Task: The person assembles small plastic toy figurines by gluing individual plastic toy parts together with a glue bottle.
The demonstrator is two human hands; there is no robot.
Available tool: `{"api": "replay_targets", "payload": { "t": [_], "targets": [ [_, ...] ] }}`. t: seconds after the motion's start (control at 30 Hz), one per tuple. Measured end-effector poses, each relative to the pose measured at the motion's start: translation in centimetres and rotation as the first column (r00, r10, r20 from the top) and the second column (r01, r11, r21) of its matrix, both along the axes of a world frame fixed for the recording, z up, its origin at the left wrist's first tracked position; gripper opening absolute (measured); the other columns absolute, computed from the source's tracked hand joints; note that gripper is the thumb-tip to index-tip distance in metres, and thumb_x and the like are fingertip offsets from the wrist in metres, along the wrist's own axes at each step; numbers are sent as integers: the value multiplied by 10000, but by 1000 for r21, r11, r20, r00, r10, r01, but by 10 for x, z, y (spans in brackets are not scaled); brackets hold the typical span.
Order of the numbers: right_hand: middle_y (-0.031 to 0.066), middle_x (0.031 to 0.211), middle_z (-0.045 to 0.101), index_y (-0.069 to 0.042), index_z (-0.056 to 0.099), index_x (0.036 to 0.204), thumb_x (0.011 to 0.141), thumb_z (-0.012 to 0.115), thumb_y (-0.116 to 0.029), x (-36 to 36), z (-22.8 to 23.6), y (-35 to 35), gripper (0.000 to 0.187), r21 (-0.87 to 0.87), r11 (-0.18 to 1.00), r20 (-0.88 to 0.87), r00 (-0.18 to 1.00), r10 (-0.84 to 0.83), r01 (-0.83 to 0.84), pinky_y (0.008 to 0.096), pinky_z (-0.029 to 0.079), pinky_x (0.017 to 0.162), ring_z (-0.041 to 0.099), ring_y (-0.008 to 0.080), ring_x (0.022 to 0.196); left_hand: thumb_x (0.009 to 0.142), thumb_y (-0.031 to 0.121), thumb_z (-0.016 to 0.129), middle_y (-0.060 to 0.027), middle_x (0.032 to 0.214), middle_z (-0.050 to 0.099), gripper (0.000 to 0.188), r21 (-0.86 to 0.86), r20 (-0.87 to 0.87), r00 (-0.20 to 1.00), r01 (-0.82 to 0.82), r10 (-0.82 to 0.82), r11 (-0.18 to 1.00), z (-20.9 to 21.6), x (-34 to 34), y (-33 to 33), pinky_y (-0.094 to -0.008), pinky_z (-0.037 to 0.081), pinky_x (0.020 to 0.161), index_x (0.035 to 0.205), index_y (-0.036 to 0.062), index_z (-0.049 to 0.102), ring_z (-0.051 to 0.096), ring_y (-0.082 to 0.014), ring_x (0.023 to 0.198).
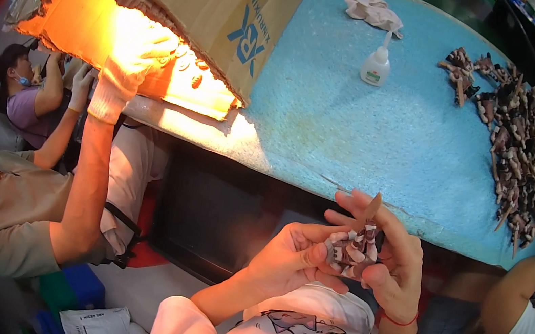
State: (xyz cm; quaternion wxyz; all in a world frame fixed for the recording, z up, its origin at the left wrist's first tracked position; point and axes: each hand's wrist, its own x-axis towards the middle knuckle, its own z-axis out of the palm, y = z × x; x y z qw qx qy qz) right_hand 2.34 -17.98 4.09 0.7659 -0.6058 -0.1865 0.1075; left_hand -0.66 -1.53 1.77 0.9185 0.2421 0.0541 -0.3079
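Both my hands are raised in front of my chest, just off the near edge of the blue table. Between them is a small painted figurine (353, 249) in brown, white and pinkish tones, with a brown pointed piece sticking up from it. The thumb and fingers of my left hand (300, 250) pinch its left side. Around its right side curl the fingers of my right hand (398, 257), with the thumb near its lower part. My fingers hide part of the figurine.
A heap of similar figurines (530, 149) covers the table's right side. A white squeeze bottle (376, 66) and a crumpled cloth (372, 9) stand farther back. At left, a co-worker's gloved hand (123, 71) reaches into a brightly lit cardboard box (202, 0). Another person's arm (524, 285) is at right.
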Motion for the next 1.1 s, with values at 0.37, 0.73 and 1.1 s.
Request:
{"api": "replay_targets", "payload": {
  "t": [0.37, 0.73, 1.1],
  "targets": [
    [206, 959, 625, 71, 521, 1060, 828, 438, -254, 2, 0, 2, 408, -84, 992, 23, 996, -88, 89, 290, 507, 718, 645, 230, 818, 794, 319, 627, -184, 1040, 569, 562, 183, 101, 988, 94, -114, 979, 9, 6, 4, -381, 551, 701, 1126, -110, 480, 589, -265, 919],
    [182, 1002, 622, 67, 517, 1082, 823, 475, -258, 0, 7, -9, 418, -149, 988, 114, 993, -28, 45, 258, 509, 669, 654, 190, 759, 798, 223, 638, -189, 984, 584, 453, 71, 138, 990, -26, 16, 997, 4, 4, -5, -343, 551, 605, 1110, -85, 520, 603, -253, 814],
    [180, 996, 623, 73, 496, 1108, 831, 469, -270, -4, -1, -10, 441, -127, 981, 233, 966, -115, 148, 258, 512, 643, 655, 191, 734, 803, 243, 630, -172, 968, 582, 426, 200, 242, 968, -122, 72, 972, 3, 1, -14, -335, 553, 564, 1089, -60, 542, 610, -238, 787]
  ]
}}
